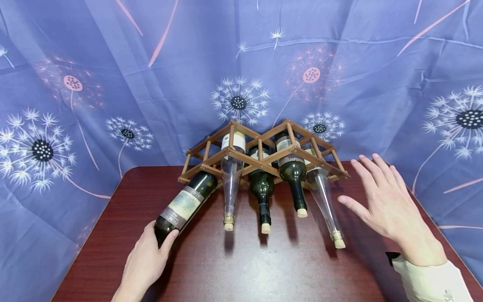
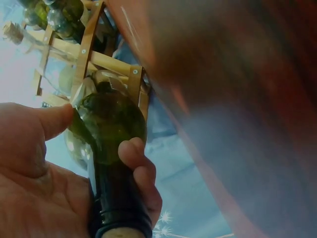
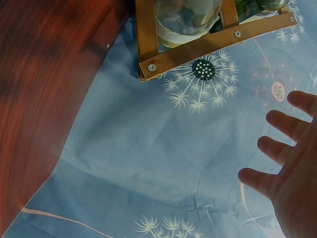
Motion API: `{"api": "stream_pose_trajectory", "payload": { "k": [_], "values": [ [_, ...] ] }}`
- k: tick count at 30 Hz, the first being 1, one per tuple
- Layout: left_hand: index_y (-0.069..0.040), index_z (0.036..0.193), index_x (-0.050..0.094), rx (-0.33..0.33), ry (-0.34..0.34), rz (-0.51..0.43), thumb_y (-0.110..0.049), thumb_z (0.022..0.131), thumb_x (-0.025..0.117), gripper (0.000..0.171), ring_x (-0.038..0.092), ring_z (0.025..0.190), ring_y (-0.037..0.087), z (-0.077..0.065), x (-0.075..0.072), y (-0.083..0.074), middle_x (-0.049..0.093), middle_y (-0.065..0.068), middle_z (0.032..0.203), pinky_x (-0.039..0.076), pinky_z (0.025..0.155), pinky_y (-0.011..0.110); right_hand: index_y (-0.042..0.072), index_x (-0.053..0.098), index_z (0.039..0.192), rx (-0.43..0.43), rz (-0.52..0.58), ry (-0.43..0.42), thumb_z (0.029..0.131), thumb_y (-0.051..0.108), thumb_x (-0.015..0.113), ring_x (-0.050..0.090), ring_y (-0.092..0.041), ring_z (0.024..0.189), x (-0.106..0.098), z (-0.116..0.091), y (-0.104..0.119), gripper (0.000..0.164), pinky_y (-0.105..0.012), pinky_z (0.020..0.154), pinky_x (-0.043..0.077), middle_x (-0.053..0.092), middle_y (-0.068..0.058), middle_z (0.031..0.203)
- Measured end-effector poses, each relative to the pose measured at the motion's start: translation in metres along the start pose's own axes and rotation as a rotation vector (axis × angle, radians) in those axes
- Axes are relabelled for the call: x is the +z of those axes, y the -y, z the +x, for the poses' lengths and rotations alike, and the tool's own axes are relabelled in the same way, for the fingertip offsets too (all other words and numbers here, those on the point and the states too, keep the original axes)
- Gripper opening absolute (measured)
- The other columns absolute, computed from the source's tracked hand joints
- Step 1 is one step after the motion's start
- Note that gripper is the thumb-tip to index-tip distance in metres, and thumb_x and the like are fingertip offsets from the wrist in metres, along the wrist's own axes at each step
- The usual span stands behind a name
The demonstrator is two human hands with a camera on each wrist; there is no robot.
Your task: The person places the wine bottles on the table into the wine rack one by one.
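Note:
My left hand (image 1: 145, 256) grips a dark green wine bottle (image 1: 185, 205) round its shoulder and neck. The bottle slants up to the right, its base right at the left end of the wooden wine rack (image 1: 277, 157). In the left wrist view, thumb and fingers wrap the green bottle (image 2: 111, 129), and a cork (image 2: 121, 233) shows at its mouth. My right hand (image 1: 390, 201) is spread with straight fingers to the right of the rack and holds nothing. Its fingers (image 3: 277, 148) appear in the right wrist view, apart from the rack (image 3: 218, 44).
Several corked bottles lie in the rack, necks toward me: a clear bottle (image 1: 231, 184), a green bottle (image 1: 261, 184), another green bottle (image 1: 293, 172) and a clear bottle (image 1: 323, 193). Below is a reddish-brown table (image 1: 241, 272); behind hangs a blue dandelion-print cloth (image 1: 181, 84).

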State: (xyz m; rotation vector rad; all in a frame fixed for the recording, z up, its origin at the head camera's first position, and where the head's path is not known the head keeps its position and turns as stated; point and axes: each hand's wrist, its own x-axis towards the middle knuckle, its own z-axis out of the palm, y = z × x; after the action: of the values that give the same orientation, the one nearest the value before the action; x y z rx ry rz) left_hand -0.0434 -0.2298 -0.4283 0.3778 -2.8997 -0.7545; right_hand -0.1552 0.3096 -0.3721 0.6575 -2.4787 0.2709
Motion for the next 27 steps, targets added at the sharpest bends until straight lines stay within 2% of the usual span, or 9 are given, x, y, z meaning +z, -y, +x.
{"api": "stream_pose_trajectory", "payload": {
  "k": [6,14,22,27],
  "values": [
    [0.003,0.145,0.036,-0.016,0.038,-0.031,-0.068,0.094,0.044,0.088,0.06,0.11,0.043,-0.0026,0.0022,-0.0019,0.058,0.026,0.125,0.046,0.08,0.06,0.008,0.04,0.152,-0.005,0.004,-0.001,0.076,0.054,0.075,0.018,-0.035,0.148,0.0015,0.0001,0.0003,0.095,-0.059,0.115,0.011,0.039,-0.019,0.152],
    [0.006,0.149,0.027,-0.016,0.138,-0.08,-0.069,0.096,0.038,0.093,0.056,0.116,0.045,-0.0036,0.0047,-0.0036,0.054,0.031,0.13,0.046,0.085,0.059,0.008,0.039,0.152,-0.005,0.007,0.013,0.077,0.053,0.075,0.018,-0.035,0.148,0.0016,0.001,0.0017,0.095,-0.059,0.115,0.01,0.038,-0.018,0.152],
    [0.007,0.15,0.022,-0.005,0.17,-0.134,-0.062,0.099,0.041,0.088,0.052,0.123,0.042,-0.0053,0.0049,-0.0044,0.049,0.032,0.136,0.043,0.095,0.056,0.009,0.038,0.152,-0.005,-0.003,0.037,0.078,0.053,0.075,0.019,-0.038,0.147,0.0012,0.0023,0.0023,0.094,-0.058,0.116,0.009,0.037,-0.018,0.153],
    [0.008,0.15,0.021,0.004,0.188,-0.156,-0.058,0.1,0.043,0.085,0.051,0.125,0.041,-0.0058,0.0044,-0.0062,0.048,0.032,0.138,0.042,0.097,0.055,0.008,0.038,0.152,0.001,-0.001,0.045,0.078,0.053,0.075,0.019,-0.037,0.147,0.0021,0.0015,0.0024,0.094,-0.059,0.115,0.009,0.037,-0.018,0.153]
  ]
}}
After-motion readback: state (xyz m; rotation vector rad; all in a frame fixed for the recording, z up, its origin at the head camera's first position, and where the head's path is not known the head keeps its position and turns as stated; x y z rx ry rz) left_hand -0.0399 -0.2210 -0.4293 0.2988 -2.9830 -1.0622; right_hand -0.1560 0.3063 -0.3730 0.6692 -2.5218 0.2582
